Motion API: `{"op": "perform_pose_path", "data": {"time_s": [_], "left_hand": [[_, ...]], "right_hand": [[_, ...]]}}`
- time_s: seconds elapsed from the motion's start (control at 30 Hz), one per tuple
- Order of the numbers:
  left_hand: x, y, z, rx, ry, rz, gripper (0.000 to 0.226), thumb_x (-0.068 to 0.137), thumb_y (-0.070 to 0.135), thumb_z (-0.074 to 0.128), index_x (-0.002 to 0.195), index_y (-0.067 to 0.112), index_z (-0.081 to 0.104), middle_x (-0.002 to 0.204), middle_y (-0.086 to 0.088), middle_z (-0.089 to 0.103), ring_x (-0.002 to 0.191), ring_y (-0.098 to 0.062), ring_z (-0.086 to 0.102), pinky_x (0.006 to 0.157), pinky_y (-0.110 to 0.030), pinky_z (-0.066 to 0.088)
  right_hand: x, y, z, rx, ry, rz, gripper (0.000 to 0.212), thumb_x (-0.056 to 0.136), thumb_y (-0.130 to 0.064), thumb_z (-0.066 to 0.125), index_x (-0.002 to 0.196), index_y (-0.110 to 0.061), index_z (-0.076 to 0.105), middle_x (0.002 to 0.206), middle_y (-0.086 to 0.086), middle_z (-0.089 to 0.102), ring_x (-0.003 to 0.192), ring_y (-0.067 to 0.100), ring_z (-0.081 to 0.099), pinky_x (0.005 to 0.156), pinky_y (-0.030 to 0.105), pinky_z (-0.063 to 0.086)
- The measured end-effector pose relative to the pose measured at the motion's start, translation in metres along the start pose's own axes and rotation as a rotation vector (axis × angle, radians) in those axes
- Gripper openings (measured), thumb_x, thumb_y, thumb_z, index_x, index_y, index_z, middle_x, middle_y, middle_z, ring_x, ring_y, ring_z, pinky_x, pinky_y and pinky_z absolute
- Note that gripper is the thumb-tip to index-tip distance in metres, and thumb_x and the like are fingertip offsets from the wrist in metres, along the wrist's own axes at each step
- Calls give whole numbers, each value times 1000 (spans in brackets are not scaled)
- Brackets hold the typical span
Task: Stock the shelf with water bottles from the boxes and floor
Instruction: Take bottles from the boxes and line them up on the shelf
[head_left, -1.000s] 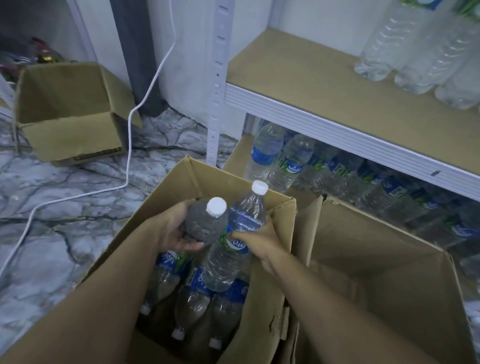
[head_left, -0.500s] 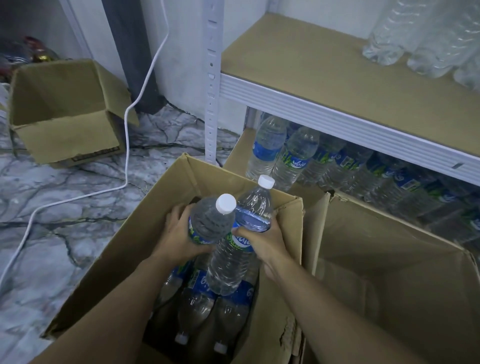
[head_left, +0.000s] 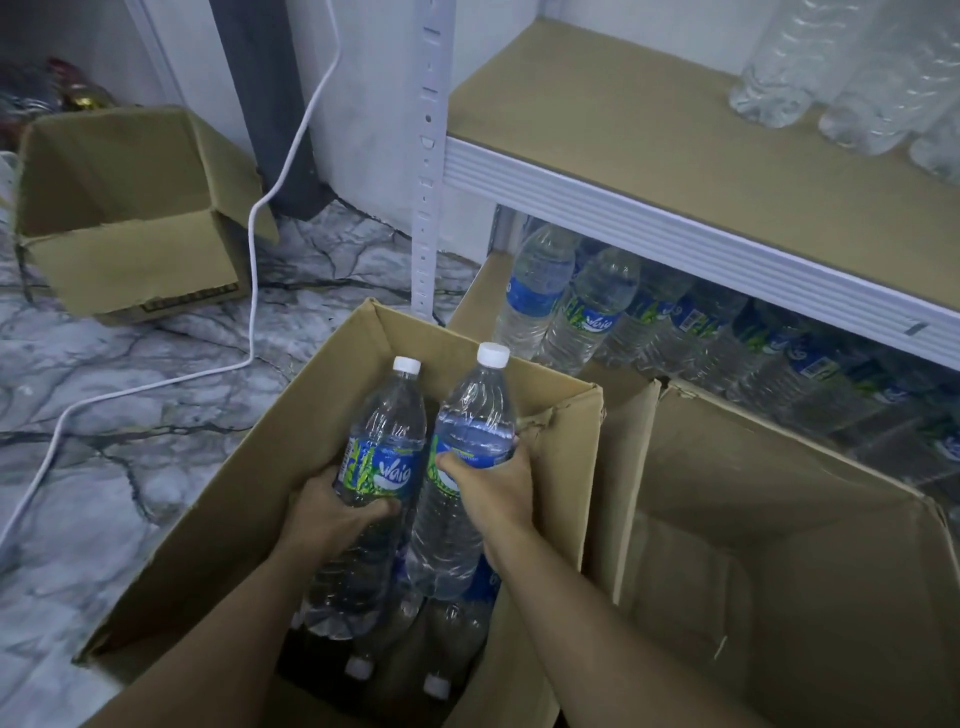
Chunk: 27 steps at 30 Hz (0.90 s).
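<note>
Two clear water bottles with white caps and blue-green labels are lifted upright out of an open cardboard box (head_left: 218, 525). My left hand (head_left: 327, 514) grips the left bottle (head_left: 384, 441) around its label. My right hand (head_left: 488, 493) grips the right bottle (head_left: 475, 421) at its middle. More bottles (head_left: 395, 660) stand deep in the box below them. The shelf (head_left: 675, 150) to the upper right has a bare brown board with a few clear bottles (head_left: 841, 67) at its far right. The lower shelf holds a row of several labelled bottles (head_left: 587, 306).
A second open cardboard box (head_left: 779, 519) stands right of the first, pressed against it. A third open box (head_left: 130, 218) sits on the marble floor (head_left: 104, 415) at the far left. A white cable (head_left: 254, 291) runs across the floor. A white shelf post (head_left: 428, 156) rises behind the box.
Both hands have raised their bottles higher out of the box. The left bottle has turned from tilted toward me to upright, its label now facing me.
</note>
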<state>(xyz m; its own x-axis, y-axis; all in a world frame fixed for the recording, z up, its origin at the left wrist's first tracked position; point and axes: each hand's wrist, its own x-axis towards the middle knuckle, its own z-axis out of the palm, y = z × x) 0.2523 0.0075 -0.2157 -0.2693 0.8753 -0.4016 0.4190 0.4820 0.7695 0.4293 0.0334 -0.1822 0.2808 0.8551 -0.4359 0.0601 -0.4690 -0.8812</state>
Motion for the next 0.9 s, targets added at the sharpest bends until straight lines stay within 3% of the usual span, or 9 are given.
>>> {"op": "perform_pose_path", "data": {"time_s": [0.13,0.27,0.43,0.53,0.63,0.7,0.77,0.83,0.9], "left_hand": [[2,-26,5,-8,-43,-79,46,62,22,90,100,17,66,87,1,69,86,-19,68,78,-25,47],[6,-49,17,10,-145,-109,53,68,23,87,113,16,60,99,1,67,97,-21,65,84,-26,45],[14,-58,25,199,-219,-130,90,59,68,69,131,22,40,129,-4,58,115,-26,57,102,-41,44],[13,-57,30,290,-182,-104,117,49,80,60,142,18,26,144,-9,45,127,-28,48,107,-42,40],[13,-53,29,285,-214,-103,126,43,65,84,144,12,30,143,-11,43,129,-27,46,107,-37,39],[13,-48,25,309,-195,-111,118,30,57,90,131,12,48,129,-7,58,116,-22,57,100,-35,47],[9,-34,19,318,-141,-112,83,36,44,91,109,14,64,102,-3,70,92,-17,66,86,-29,54],[3,-17,14,311,-104,-89,45,51,30,90,88,17,68,78,4,69,71,-11,64,76,-22,53],[-5,1,8,284,-98,-48,33,58,25,90,72,25,61,67,11,62,63,-6,58,71,-19,48]], "right_hand": [[2,10,10,0,6,21,80,54,-44,83,126,-38,50,113,-11,66,102,13,66,93,43,55],[-1,16,13,12,-59,45,89,58,-50,82,134,-45,37,115,-10,67,103,18,67,94,48,54],[-1,20,9,-19,-64,35,98,52,-55,83,132,-41,28,112,-8,67,99,15,68,93,46,55],[-1,25,7,-117,-62,-8,110,47,-45,92,136,-38,27,119,-10,63,105,10,65,98,38,52],[0,28,5,-222,-47,-29,104,47,-29,96,133,-30,37,116,-12,62,105,8,63,97,36,52],[1,28,5,-239,-15,-22,92,48,-26,96,124,-27,44,109,-9,65,99,10,65,92,36,55],[-1,27,5,-231,21,-24,82,50,-25,96,117,-25,49,103,-8,66,94,10,66,89,36,57],[-4,25,4,-205,51,-23,78,49,-24,95,114,-24,52,100,-8,67,91,10,66,88,36,57],[-8,22,2,-182,68,-29,79,49,-22,95,115,-24,52,101,-8,68,91,9,67,88,34,57]]}}
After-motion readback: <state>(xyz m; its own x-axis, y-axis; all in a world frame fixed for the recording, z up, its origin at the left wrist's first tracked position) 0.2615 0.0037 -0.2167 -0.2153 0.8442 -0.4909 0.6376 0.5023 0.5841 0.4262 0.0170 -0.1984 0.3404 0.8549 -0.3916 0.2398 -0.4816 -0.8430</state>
